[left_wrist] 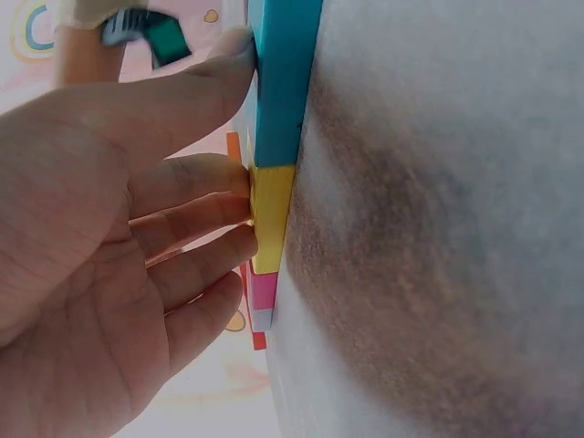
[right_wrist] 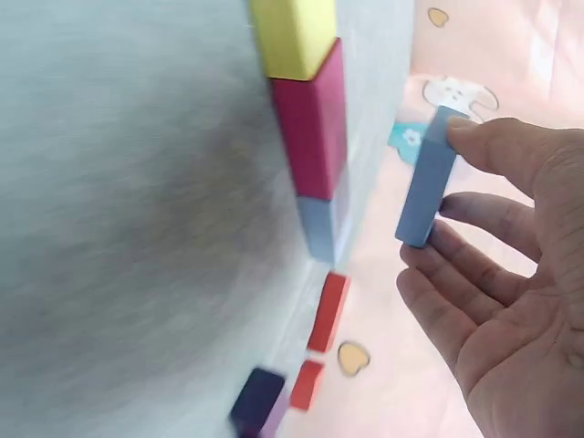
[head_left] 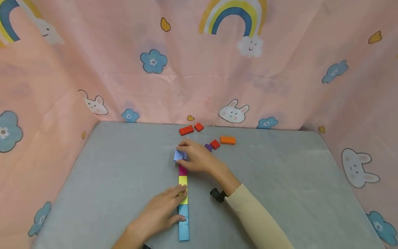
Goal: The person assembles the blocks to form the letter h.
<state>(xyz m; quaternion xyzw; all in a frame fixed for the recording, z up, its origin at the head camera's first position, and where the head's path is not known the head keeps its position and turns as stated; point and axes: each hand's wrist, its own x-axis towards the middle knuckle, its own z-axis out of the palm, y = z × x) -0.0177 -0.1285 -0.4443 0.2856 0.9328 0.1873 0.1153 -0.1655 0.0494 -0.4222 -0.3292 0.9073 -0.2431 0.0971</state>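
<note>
A straight row of blocks runs away from the person on the grey table: blue (head_left: 183, 230) nearest, then a yellow block (left_wrist: 274, 219), a magenta block (right_wrist: 310, 128) and a pale blue block (right_wrist: 319, 228) at the far end. Resting along the row, the left hand (head_left: 158, 211) has its fingers extended, fingertips at the yellow block and thumb at the blue part. Between thumb and fingers, the right hand (head_left: 197, 157) pinches another pale blue block (right_wrist: 427, 178). In the right wrist view that block is raised above the row's far end, tilted.
Beyond the right hand lie a red block (head_left: 186, 130), a small red block (head_left: 199, 127), another small red block (head_left: 215, 144), a purple block (head_left: 208, 147) and an orange block (head_left: 228, 140). A pink patterned curtain (head_left: 192, 93) borders the table's back and sides.
</note>
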